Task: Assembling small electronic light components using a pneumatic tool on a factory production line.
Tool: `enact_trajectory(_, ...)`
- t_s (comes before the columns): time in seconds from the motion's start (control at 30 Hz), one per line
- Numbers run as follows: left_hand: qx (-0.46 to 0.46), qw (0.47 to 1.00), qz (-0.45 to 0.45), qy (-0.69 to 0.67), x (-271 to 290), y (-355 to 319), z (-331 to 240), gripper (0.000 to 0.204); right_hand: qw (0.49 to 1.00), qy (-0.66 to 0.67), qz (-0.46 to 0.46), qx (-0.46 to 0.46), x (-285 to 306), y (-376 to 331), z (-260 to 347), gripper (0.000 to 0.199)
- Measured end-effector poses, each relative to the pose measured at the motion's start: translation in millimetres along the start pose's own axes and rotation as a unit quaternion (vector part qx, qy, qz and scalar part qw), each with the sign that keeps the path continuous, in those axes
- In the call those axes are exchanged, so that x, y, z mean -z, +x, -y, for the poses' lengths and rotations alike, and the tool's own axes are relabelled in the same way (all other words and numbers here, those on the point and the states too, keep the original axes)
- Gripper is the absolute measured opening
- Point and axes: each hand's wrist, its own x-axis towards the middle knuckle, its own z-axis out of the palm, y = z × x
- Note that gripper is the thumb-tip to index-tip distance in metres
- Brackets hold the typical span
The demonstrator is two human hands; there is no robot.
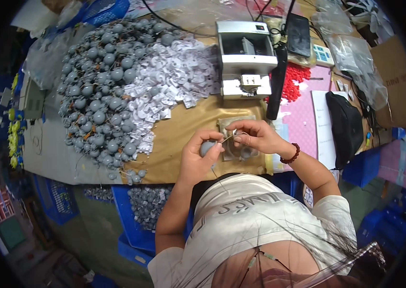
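Note:
My left hand [199, 154] is closed round a grey ball-shaped part [207, 148] that has thin wires. One wire [227, 138] runs from it across to my right hand [258, 137], where thumb and forefinger pinch its end. Another thin strand hangs below my left hand. Both hands are above the brown table covering, in front of a small clear plate or block [232, 152] that my right hand partly hides. To the left spreads a big heap of similar grey balls with wires [99, 103], and against it lies a pile of small white plastic parts [174, 72].
A grey-white bench machine [245, 60] stands beyond my hands. Right of it are red small parts [295, 81], a phone [298, 34], a white paper sheet [324, 129] and a black pouch [344, 129]. Below the table edge, a blue bin [128, 211] holds more grey parts.

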Motion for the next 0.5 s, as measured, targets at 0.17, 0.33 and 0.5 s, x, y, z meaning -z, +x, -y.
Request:
enact_trajectory(0.17, -0.034, 0.962, 0.026, 0.270, -4, -4, 21, 0.020, 0.994, -0.085, -0.038, -0.053, 16, -20, -16, 0.022)
enact_trajectory(0.33, -0.112, 0.927, 0.090, 0.346, -12, -13, 43, 0.022, 0.903, -0.413, -0.070, 0.100, 13, -27, -35, 0.019)
enact_trajectory(0.5, -0.149, 0.900, 0.126, 0.390, -23, -17, 56, 0.021, 0.793, -0.557, -0.122, 0.216, 4, -18, -51, 0.026)
